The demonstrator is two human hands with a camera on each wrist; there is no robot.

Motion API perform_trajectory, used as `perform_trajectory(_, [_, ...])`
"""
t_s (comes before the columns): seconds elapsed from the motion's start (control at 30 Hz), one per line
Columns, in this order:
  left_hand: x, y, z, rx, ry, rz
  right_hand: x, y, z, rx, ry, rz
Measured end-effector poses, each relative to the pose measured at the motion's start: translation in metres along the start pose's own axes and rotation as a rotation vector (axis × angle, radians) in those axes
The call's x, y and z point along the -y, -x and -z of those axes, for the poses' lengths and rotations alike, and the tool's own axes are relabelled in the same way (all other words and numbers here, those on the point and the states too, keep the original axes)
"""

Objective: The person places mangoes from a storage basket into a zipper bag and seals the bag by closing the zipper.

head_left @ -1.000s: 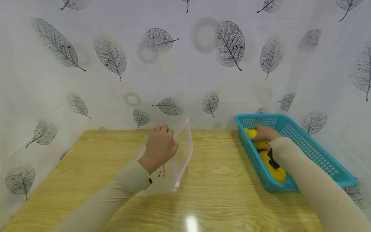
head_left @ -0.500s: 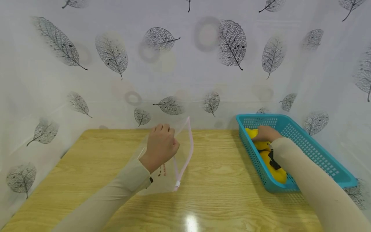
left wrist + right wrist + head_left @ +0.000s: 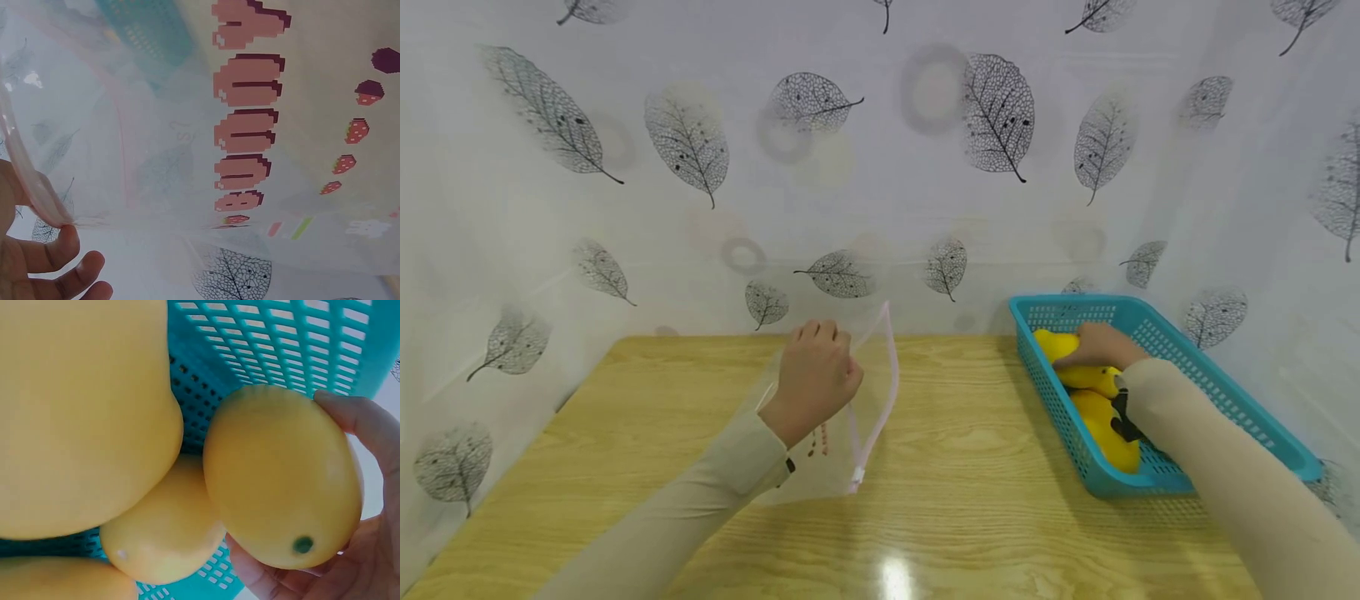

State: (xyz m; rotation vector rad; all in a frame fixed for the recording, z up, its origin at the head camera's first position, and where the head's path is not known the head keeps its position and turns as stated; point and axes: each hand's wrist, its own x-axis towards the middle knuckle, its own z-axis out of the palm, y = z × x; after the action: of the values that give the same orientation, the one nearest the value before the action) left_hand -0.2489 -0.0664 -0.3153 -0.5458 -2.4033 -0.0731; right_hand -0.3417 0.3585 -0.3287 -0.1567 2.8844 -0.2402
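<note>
The right hand (image 3: 369,544) has its thumb and fingers wrapped around a yellow fruit (image 3: 281,475), down inside the basket (image 3: 1108,484). Another fruit (image 3: 162,531) sits right beside the held one. A big fruit (image 3: 1105,429) lies closer to the person than this grip. The basket's blue walls, full of little holes, go all around the right hand.

Well off to the left, the left hand (image 3: 815,383) pinches the pink edge of a see-through bag (image 3: 169,125). The bag hangs below that pinch, with pink letters and strawberries on it. A white slider (image 3: 857,477) is on the pink edge, below the left hand. Under both grips is the wooden table (image 3: 970,525). Behind them is a white cloth (image 3: 880,200) with dark leaves.
</note>
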Motion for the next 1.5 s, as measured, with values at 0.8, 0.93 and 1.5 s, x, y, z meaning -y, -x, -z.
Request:
perform_trajectory(0.8, [-0.001,0.002,0.001,0.021,0.003,0.017,0.001,0.022,0.011,-0.054,-0.029,0.040])
perform_trajectory(0.93, [-0.001,0.001,0.000,0.014,0.003,0.015,0.000,0.024,0.012,-0.071,-0.033,0.039])
perform_trajectory(1.5, [-0.001,0.000,0.000,0.022,0.000,0.024,0.002,0.034,0.015,-0.127,-0.048,0.046])
